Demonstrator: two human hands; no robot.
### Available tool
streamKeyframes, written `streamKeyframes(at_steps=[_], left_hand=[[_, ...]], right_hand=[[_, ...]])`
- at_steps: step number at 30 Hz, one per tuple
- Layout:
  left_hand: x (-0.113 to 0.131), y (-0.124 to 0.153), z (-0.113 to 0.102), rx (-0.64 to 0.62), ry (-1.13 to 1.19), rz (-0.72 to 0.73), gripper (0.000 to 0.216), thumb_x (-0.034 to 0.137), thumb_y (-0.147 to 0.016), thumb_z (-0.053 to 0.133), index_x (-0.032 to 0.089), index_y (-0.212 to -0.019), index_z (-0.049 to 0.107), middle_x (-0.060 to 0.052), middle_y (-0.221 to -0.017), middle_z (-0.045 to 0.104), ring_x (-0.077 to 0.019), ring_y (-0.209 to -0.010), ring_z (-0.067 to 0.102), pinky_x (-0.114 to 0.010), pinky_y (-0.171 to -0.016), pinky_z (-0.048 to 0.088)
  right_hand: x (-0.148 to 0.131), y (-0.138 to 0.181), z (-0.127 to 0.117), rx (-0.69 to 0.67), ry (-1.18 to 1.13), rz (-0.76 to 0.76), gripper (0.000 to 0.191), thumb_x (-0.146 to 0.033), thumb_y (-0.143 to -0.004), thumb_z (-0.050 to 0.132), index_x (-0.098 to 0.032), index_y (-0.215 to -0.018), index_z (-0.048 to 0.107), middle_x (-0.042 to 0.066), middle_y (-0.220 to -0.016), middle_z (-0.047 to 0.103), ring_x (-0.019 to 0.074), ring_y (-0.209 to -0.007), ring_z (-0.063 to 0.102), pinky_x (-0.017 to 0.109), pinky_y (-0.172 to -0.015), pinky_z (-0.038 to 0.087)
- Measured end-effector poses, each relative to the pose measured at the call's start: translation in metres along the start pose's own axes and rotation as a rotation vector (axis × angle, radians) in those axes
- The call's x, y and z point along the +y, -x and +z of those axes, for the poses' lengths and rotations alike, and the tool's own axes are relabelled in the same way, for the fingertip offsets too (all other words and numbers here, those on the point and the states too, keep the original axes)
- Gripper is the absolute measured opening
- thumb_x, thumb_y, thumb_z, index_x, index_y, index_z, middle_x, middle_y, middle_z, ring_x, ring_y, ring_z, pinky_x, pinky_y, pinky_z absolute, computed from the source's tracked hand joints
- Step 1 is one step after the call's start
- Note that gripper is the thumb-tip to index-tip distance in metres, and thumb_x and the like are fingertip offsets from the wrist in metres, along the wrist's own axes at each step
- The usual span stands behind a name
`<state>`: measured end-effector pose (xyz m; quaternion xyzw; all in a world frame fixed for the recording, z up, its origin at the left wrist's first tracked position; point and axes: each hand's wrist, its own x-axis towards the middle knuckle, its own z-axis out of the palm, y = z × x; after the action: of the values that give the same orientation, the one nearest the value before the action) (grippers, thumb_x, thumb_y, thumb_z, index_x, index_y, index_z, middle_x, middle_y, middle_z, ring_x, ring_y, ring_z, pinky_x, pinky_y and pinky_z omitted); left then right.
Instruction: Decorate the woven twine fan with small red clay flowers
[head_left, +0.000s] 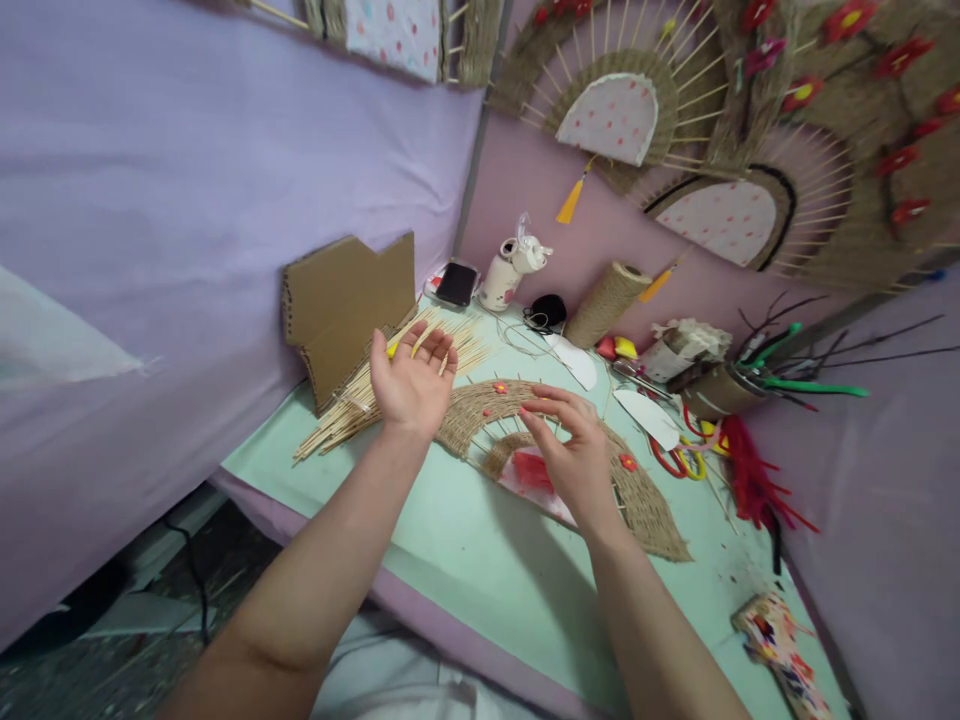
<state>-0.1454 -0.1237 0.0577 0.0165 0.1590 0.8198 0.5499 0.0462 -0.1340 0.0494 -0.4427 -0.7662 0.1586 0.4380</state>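
My left hand [415, 385] is raised with the palm turned up, its fingers loosely curled and apart, over a bundle of thin bamboo sticks [337, 418]. My right hand [574, 450] hovers above a woven twine fan [652, 510], thumb and forefinger pinched together. A tiny red spot shows at those fingertips, too small to name. Small red flowers [628, 462] with yellow centres dot the fan's woven band. Sheer red material [531, 470] lies on the fan's pale inner panel, partly hidden by my right hand.
Cardboard [352, 300] leans at the left wall. Along the back stand a white bottle [501, 280], a twine spool [609, 305] and a pot of pipe cleaners [720, 393]. Scissors [686, 460] and red pipe cleaners [750, 475] lie right; a stained glue gun [780, 645] lies nearer.
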Motion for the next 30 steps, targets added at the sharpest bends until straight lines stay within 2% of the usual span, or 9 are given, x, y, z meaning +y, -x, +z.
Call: streamKeyframes(at_steps=[6, 12, 19, 30], left_hand=[[0.005, 0.001, 0.001, 0.043, 0.061, -0.086, 0.044, 0.057, -0.086, 0.048, 0.016, -0.085, 0.062, -0.006, -0.082, 0.06, -0.0156, -0.075, 0.06, -0.028, -0.071, 0.049], [0.008, 0.002, 0.003, 0.046, 0.091, -0.109, 0.044, 0.057, -0.087, 0.047, 0.015, -0.086, 0.062, -0.005, -0.081, 0.059, -0.0149, -0.073, 0.059, -0.028, -0.068, 0.047], [0.009, 0.003, 0.002, 0.043, 0.088, -0.135, 0.043, 0.055, -0.088, 0.046, 0.015, -0.086, 0.062, -0.005, -0.081, 0.059, -0.0144, -0.072, 0.058, -0.026, -0.066, 0.046], [0.009, 0.003, 0.002, 0.038, 0.07, -0.144, 0.04, 0.052, -0.087, 0.047, 0.016, -0.086, 0.062, -0.005, -0.08, 0.058, -0.0137, -0.071, 0.057, -0.026, -0.064, 0.044]], right_hand=[[0.017, -0.018, 0.041, -0.227, 0.187, -0.078, 0.011, -0.027, -0.088, 0.063, -0.025, -0.085, 0.073, 0.006, -0.11, 0.07, 0.0265, -0.108, 0.054, 0.046, -0.096, 0.039], [0.022, -0.023, 0.051, -0.375, 0.311, -0.135, 0.012, -0.025, -0.088, 0.062, -0.026, -0.086, 0.074, 0.006, -0.111, 0.07, 0.0284, -0.109, 0.049, 0.047, -0.093, 0.035], [0.025, -0.026, 0.057, -0.423, 0.392, -0.154, 0.014, -0.024, -0.089, 0.061, -0.025, -0.084, 0.074, 0.006, -0.109, 0.071, 0.0284, -0.107, 0.048, 0.046, -0.089, 0.034], [0.026, -0.024, 0.058, -0.417, 0.391, -0.175, 0.015, -0.024, -0.09, 0.06, -0.025, -0.089, 0.074, 0.006, -0.107, 0.072, 0.0288, -0.108, 0.05, 0.046, -0.089, 0.034]])
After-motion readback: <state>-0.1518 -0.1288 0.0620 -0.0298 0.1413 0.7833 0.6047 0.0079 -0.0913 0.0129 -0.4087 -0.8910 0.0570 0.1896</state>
